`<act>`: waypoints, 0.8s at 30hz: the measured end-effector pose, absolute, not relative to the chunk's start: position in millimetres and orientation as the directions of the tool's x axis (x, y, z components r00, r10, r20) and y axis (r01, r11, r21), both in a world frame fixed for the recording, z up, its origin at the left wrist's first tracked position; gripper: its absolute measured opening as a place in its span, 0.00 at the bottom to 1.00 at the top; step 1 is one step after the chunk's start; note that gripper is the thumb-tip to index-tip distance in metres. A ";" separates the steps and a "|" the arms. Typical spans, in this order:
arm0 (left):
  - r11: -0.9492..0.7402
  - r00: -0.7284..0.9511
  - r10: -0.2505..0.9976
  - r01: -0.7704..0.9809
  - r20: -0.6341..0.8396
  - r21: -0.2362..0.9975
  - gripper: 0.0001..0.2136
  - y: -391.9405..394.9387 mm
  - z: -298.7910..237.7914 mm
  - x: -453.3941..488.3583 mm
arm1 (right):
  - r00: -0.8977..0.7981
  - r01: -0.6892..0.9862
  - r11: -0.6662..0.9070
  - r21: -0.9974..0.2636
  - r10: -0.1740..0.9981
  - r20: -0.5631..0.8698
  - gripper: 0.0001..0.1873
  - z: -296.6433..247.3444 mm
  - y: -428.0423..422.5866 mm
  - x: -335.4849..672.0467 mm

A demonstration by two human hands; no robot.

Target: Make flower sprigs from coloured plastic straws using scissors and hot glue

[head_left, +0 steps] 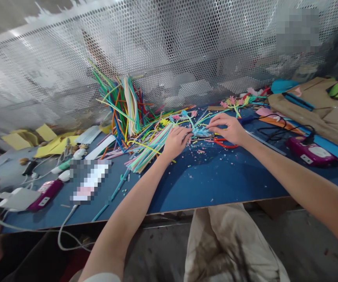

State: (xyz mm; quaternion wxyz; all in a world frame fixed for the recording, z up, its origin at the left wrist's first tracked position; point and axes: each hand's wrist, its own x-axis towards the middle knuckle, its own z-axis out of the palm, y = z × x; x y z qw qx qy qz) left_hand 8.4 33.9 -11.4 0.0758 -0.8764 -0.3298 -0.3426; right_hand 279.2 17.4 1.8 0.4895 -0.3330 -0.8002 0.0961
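Clock centred on the blue piece (202, 132): I have it on the table (183, 184), between both hands. Left forearm runs in from 7, elbow bent, wrist low. Left hand (177, 140) sits palm-down at 9, fingers curled and bunched, tips towards the piece; I can't tell whether they pinch it. Right forearm enters from 4. Right hand (227, 128) is at 3, knuckles arched up, thumb and fingertips drawn close together at the piece's edge; contact too small for me to confirm. Red scissors handles (225, 144) at 4, just under right hand. Pale stem bundle (148, 154) at 8, beside left hand.
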 end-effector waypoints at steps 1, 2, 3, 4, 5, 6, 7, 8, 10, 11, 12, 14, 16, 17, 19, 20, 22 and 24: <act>-0.776 0.552 0.523 0.624 0.649 0.094 0.14 33.8 -11.3 8.4 | -0.313 0.451 0.767 -0.456 0.614 0.724 0.07 2.4 17.3 279.7; -0.782 0.558 0.519 0.617 0.648 0.095 0.14 33.7 -11.2 8.3 | -0.329 0.461 0.775 -0.432 0.601 0.728 0.07 3.1 16.8 280.1; -0.788 0.562 0.513 0.608 0.649 0.096 0.14 33.6 -11.0 8.3 | -0.348 0.467 0.783 -0.411 0.590 0.728 0.07 4.0 16.1 280.3; -0.794 0.565 0.507 0.601 0.651 0.097 0.14 33.3 -10.7 8.2 | -0.370 0.469 0.790 -0.395 0.581 0.725 0.07 4.7 15.1 280.5; -0.798 0.566 0.503 0.595 0.653 0.099 0.13 33.0 -10.4 8.1 | -0.390 0.470 0.796 -0.381 0.574 0.720 0.07 5.3 14.0 280.5; -0.799 0.565 0.501 0.592 0.656 0.100 0.13 32.6 -10.1 8.2 | -0.410 0.472 0.802 -0.366 0.568 0.714 0.07 5.6 13.1 280.4; -0.799 0.564 0.502 0.593 0.656 0.101 0.13 32.1 -9.8 8.2 | -0.426 0.477 0.806 -0.351 0.561 0.710 0.08 5.6 12.3 280.3; -0.796 0.563 0.505 0.596 0.654 0.101 0.13 31.6 -9.5 8.4 | -0.439 0.483 0.809 -0.336 0.556 0.706 0.08 5.3 11.8 280.1; -0.790 0.567 0.511 0.605 0.646 0.094 0.13 30.9 -9.2 8.7 | -0.450 0.494 0.811 -0.312 0.546 0.707 0.09 3.9 11.8 279.5; -0.790 0.571 0.510 0.607 0.643 0.087 0.13 30.8 -9.3 8.8 | -0.451 0.497 0.812 -0.305 0.542 0.709 0.08 3.1 12.1 279.2; -0.792 0.576 0.504 0.606 0.643 0.078 0.13 30.9 -9.4 8.8 | -0.451 0.498 0.814 -0.299 0.538 0.712 0.07 2.3 12.5 278.9; -0.801 0.584 0.485 0.596 0.651 0.063 0.12 31.4 -9.8 8.6 | -0.449 0.497 0.817 -0.291 0.529 0.720 0.06 1.1 13.5 278.5; -0.810 0.586 0.465 0.584 0.663 0.052 0.12 31.9 -10.2 8.2 | -0.451 0.490 0.825 -0.280 0.515 0.729 0.05 0.8 14.2 278.6; -0.812 0.587 0.459 0.581 0.667 0.047 0.12 31.9 -10.3 8.1 | -0.452 0.484 0.831 -0.273 0.505 0.735 0.05 0.9 14.4 278.7; -0.813 0.585 0.449 0.582 0.675 0.037 0.12 31.6 -10.2 8.2 | -0.451 0.470 0.846 -0.254 0.477 0.754 0.05 1.8 14.3 279.0; -0.811 0.583 0.446 0.584 0.679 0.031 0.12 31.2 -10.0 8.5 | -0.450 0.464 0.852 -0.242 0.462 0.764 0.05 2.3 14.1 279.1; -0.808 0.575 0.437 0.589 0.692 0.020 0.12 30.2 -9.3 9.1 | -0.451 0.462 0.860 -0.218 0.439 0.777 0.05 3.6 13.5 279.0; -0.806 0.571 0.430 0.592 0.699 0.013 0.12 29.4 -8.5 9.5 | -0.454 0.466 0.862 -0.198 0.425 0.783 0.04 4.9 12.9 278.7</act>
